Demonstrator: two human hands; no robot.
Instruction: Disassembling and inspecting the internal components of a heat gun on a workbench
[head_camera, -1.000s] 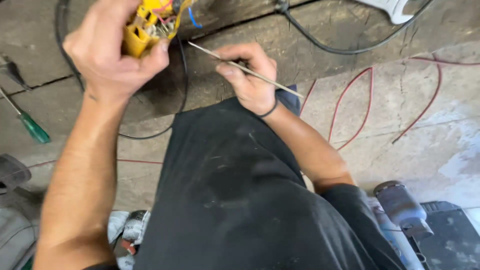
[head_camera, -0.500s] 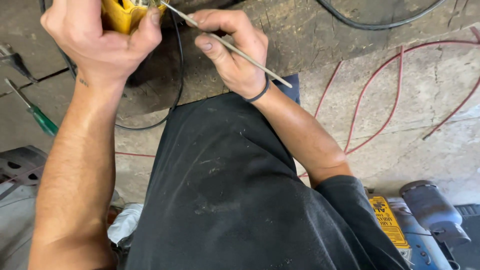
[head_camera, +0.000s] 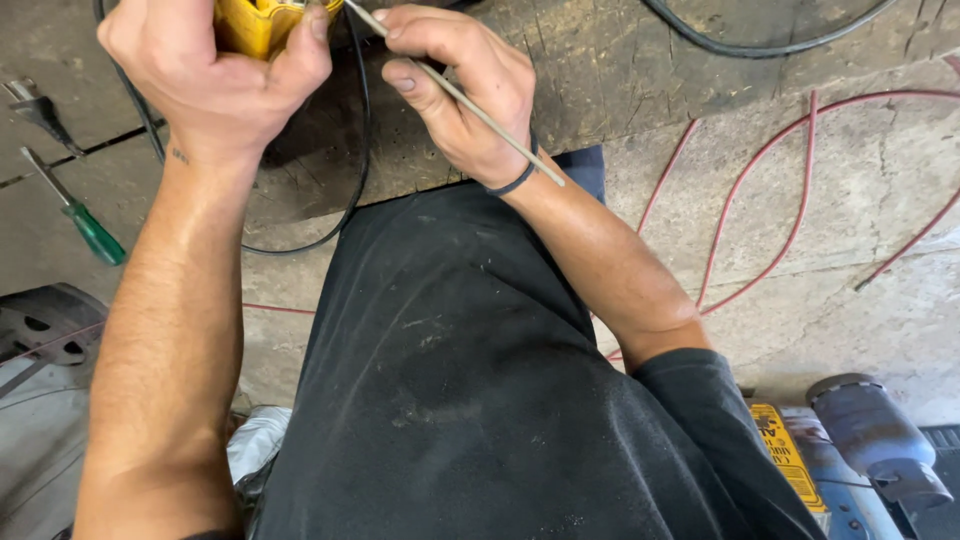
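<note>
Down by your left forearm, a green-handled screwdriver (head_camera: 88, 226) lies on the concrete floor (head_camera: 850, 220), well apart from your hands, and near it at the left edge sits a small dark metal piece (head_camera: 35, 105) that is too blurred to tell. A black cable (head_camera: 350, 150) loops over the stained wooden board (head_camera: 600, 70) and passes just beneath your left hand, curving down toward your lap. Red wire (head_camera: 790, 200) snakes in long bends across the floor on your right, clear of both arms. At the lower right corner a grey-blue power tool (head_camera: 870, 440) with a yellow label rests beside your right elbow. Your dark shirt (head_camera: 470, 380) fills the middle of the view and hides whatever lies directly under you.

Your left hand (head_camera: 205, 75) is clenched around a yellow casing (head_camera: 265, 22), thumb pressed along its right side; only its lower part shows, since the top edge of the view cuts it off. Your right hand (head_camera: 465, 95) pinches a thin metal rod (head_camera: 455, 95) between thumb and fingers. The rod runs slanted from the casing at upper left, through your grip, and its free end sticks out past your wrist and the dark wristband (head_camera: 515, 180). Its tip meets the casing just beside your left thumb, though the exact contact point is cut off.
</note>
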